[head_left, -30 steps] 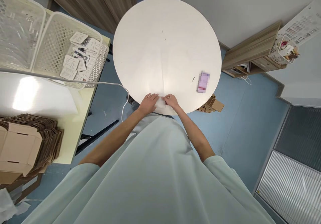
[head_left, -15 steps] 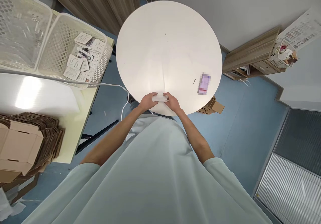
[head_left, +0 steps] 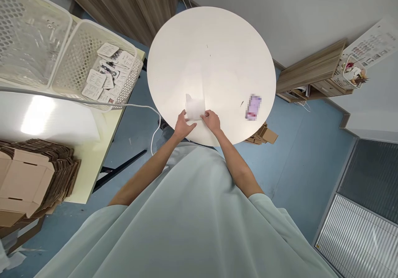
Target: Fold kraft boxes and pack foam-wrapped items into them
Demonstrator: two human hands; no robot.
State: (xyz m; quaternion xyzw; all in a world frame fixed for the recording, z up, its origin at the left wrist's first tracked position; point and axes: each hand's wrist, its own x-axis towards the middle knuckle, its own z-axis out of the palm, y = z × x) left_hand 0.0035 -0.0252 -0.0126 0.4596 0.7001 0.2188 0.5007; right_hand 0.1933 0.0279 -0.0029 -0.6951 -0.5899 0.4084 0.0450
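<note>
A small white sheet (head_left: pixel 195 108), thin and slightly see-through, lies on the near part of the round white table (head_left: pixel 199 33). Its upper left corner looks uneven. By the sheet's lower left edge, my left hand (head_left: pixel 183 126) has its thumb spread away from the fingers, with the fingertips close to the sheet. My right hand (head_left: pixel 212 122) is closed at the lower right corner, thumb and fingers pinching the sheet there. Whether the sheet is paper or plastic film, I cannot tell.
A blurred purple item (head_left: pixel 253 107) lies on the table's right side. To the left, a basket (head_left: pixel 73 58) holds printed cards, near stacked flat cardboard boxes (head_left: pixel 26 178). A white cable (head_left: pixel 146 107) hangs between the two tables. Cardboard (head_left: pixel 264 134) sits below the table's right edge.
The sheet, earlier a narrow folded strip between both hands, now lies spread wider and flatter. My left hand has loosened and its thumb has moved away; the right stays at the corner.
</note>
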